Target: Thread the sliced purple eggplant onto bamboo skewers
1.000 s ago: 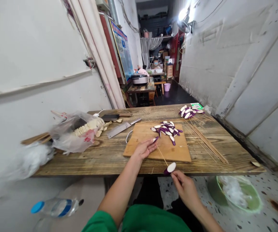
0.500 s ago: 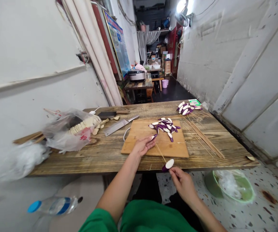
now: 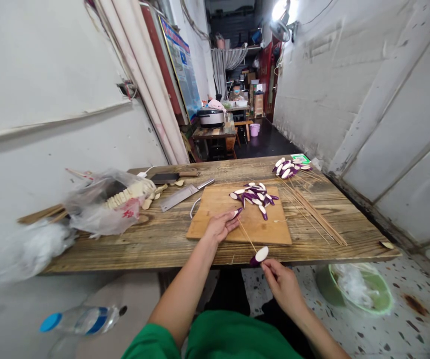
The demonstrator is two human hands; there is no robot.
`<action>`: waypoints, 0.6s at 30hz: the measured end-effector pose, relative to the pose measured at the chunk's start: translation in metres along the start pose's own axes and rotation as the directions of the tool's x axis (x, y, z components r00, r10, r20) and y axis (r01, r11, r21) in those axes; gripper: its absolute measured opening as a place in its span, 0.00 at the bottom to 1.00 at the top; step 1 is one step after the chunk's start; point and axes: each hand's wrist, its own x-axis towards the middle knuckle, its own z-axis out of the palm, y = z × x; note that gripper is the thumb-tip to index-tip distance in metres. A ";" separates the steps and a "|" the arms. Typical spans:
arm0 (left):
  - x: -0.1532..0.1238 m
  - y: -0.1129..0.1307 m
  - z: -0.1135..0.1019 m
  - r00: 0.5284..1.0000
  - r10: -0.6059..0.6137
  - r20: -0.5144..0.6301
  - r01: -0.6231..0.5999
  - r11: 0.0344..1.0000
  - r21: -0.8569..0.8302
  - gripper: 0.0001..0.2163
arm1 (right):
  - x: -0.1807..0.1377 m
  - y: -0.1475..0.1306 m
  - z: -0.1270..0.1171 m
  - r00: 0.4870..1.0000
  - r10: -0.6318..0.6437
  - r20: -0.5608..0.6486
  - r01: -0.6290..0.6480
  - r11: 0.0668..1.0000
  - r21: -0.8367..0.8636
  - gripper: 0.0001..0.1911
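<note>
My left hand rests on the near left of a wooden cutting board and pinches a purple-and-white eggplant slice. A thin bamboo skewer runs from that slice down to my right hand, which grips its lower end just below the table edge. A second eggplant slice sits threaded on the skewer just above my right fingers. A heap of cut eggplant slices lies at the far side of the board.
A cleaver lies left of the board. Loose skewers fan across the right of the wooden table, with finished eggplant skewers at the far right. Plastic bags sit left. A green basin and water bottle are on the floor.
The view has shifted slightly. Both hands hold about the same pose on the skewer and slices.
</note>
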 end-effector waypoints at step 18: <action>-0.006 -0.005 0.002 0.998 0.031 0.056 -0.037 0.994 0.106 0.02 | 0.000 -0.004 -0.019 0.998 0.015 0.056 -0.011 0.998 -0.069 0.13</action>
